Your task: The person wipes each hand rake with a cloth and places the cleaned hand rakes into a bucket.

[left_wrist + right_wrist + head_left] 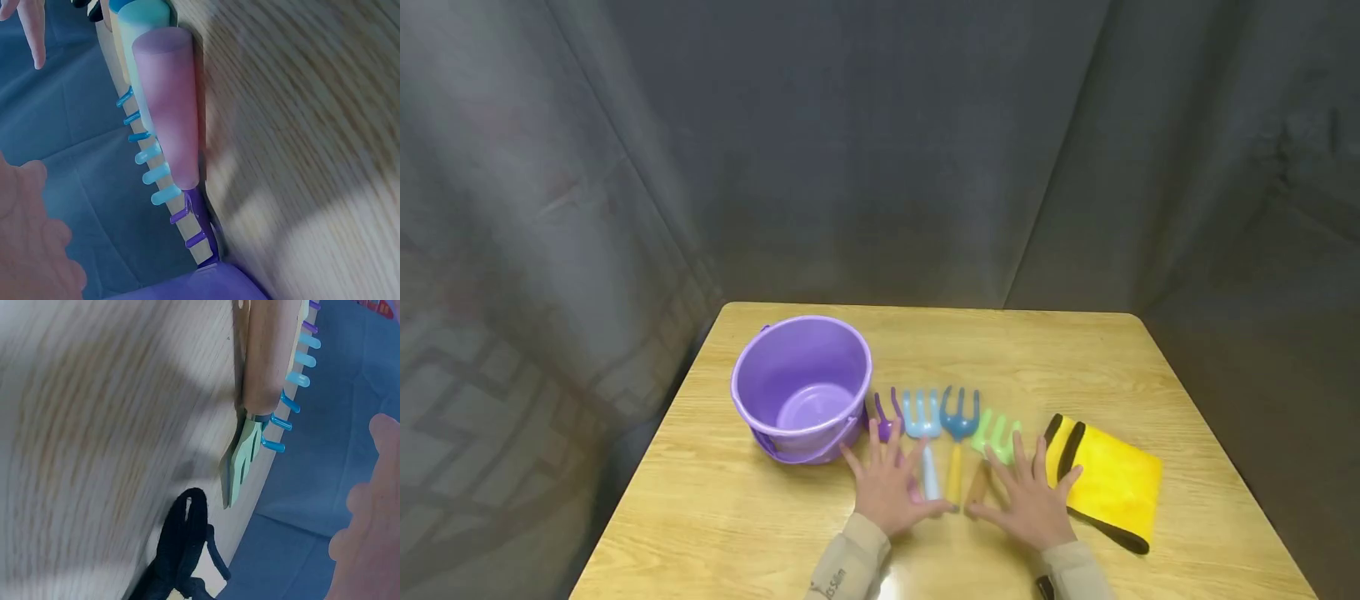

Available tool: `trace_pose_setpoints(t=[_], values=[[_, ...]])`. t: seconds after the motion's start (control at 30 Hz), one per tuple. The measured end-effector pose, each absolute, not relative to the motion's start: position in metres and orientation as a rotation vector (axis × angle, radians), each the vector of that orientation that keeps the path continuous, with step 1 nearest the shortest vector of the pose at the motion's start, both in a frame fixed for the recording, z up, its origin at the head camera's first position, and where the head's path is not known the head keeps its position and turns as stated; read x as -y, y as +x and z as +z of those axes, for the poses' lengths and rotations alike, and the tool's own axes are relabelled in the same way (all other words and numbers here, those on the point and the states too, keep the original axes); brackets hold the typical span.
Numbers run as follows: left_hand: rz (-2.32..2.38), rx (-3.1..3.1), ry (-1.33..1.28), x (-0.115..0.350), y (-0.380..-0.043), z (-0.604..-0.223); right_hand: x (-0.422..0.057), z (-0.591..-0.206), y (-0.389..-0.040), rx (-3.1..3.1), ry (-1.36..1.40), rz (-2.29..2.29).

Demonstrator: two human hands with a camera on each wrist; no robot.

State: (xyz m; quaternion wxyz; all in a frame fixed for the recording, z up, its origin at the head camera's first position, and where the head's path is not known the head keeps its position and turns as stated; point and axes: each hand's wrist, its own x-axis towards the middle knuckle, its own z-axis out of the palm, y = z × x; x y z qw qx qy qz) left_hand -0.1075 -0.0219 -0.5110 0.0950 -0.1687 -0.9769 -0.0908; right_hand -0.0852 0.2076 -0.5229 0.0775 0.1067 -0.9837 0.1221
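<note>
Several toy garden forks lie side by side on the table: a purple fork [883, 428] with a pink handle [167, 106], a light blue fork [922, 427], a dark blue fork [959, 425] with a yellow handle, and a green fork [995, 450] with a brown handle [267, 359]. My left hand [887, 493] is spread above the pink-handled end of the row, fingers straight. Over the brown handle and beside it, my right hand [1032, 502] spreads its fingers too. Both wrist views show the hands raised off the forks, holding nothing.
A purple bucket [748, 421] stands upright left of the forks, its handle folded down in front. Right of my right hand lies a folded yellow cloth item [1116, 479] with black straps. The wooden table [700, 533] is bordered by grey curtains [880, 150].
</note>
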Motion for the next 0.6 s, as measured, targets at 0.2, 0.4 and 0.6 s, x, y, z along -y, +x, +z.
trace_pose_setpoints(t=[0.2,0.4,0.6], values=[[-0.291,2.915,-0.480,0.0229,-0.1096,-0.5157,-0.2082,-0.5235,-0.0864,2.986,0.296,0.366],[-0.338,2.886,-0.456,0.0181,-0.1094,-0.5201,-0.2120,-0.5230,-0.0874,2.999,0.260,0.380],[-0.372,2.872,-0.426,0.0142,-0.1121,-0.5200,-0.2154,-0.5217,-0.0903,2.991,0.224,0.447]])
